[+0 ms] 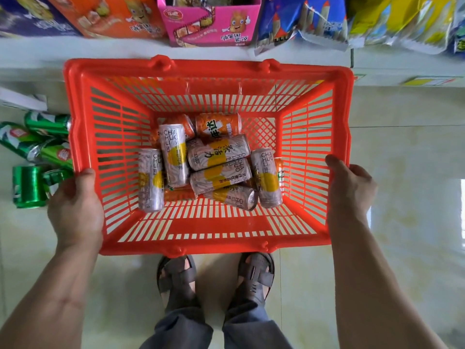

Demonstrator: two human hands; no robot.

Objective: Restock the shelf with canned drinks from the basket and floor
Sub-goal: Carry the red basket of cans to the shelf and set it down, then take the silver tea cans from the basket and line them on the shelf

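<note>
Basket: we see a big orange plastic basket with slotted sides point(83, 114), held up over the floor in front of the shelf.
Left hand: our left hand point(75, 207) grips the left rim of the basket near the close corner. The thumb lies over the top of the rim and the fingers curl under it, out of sight.
Right hand: our right hand point(351, 190) grips the right rim the same way, with the thumb on the inside and the fingers wrapped round the outside.
Pale cans: a pile of tall pale cans with yellow circles on them point(219, 152) lies in the bottom of the basket. They lie on their sides and point every which way, touching each other.
Orange cans: a few orange cans point(218, 124) lie in the basket too, at the far end and partly under the pale ones.
Green cans: some shiny green cans point(29, 186) lie on the floor just beside the left side of the basket. Most lie on their sides, close together.
Floor: the floor is made of pale glossy tiles point(402, 152).
Shelf: a white shelf edge point(125, 50) runs across the top. On it stand a pink snack box point(211, 23), an orange box point(113, 16) and blue and yellow snack bags point(327, 18).
Feet: our two feet in grey sandals point(177, 280) stand on the floor under the close edge of the basket.
</note>
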